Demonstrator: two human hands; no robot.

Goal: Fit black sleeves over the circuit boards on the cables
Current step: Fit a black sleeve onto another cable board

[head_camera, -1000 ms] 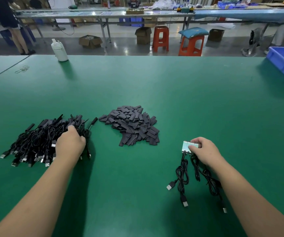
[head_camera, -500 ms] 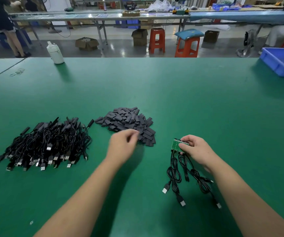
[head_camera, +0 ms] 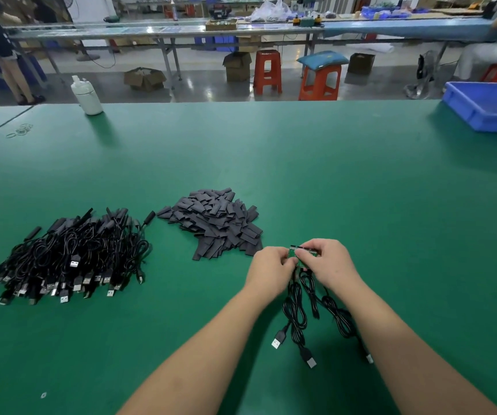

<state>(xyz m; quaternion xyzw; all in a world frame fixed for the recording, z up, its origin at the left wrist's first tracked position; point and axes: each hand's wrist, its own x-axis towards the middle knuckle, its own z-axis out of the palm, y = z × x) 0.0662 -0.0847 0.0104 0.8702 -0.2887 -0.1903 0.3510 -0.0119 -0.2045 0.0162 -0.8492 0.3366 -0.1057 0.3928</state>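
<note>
Green matting covers the wide tabletop, with a workshop floor, stools and long benches beyond its far edge. Near the front, right of centre, both hands meet over a small bunch of green circuit boards. The left hand has its fingers curled in, pinching the left side of the boards; whether it also holds a sleeve there cannot be told. The right hand grips the same bunch from the right, thumb and fingers closed over the top edge. From under the hands, black cables hang down in loose coils onto the tabletop, ending in plugs that lie toward the person.

Just beyond and left of the hands lies a heap of flat black sleeves, its near edge close to the left hand. Further left, well apart from the hands, sits a bigger pile of cables, tangled, with plugs fanned toward the front and black-covered ends pointing away.

At the far right edge stands a blue plastic bin, shallow and partly cut off by the frame; the visible part of its inside shows only bare blue floor. Near the far left stands a white bottle, upright, its contents not visible. Left of it, some rubber bands lie loose on the matting. On the floor beyond are open cardboard boxes; their contents cannot be made out.
</note>
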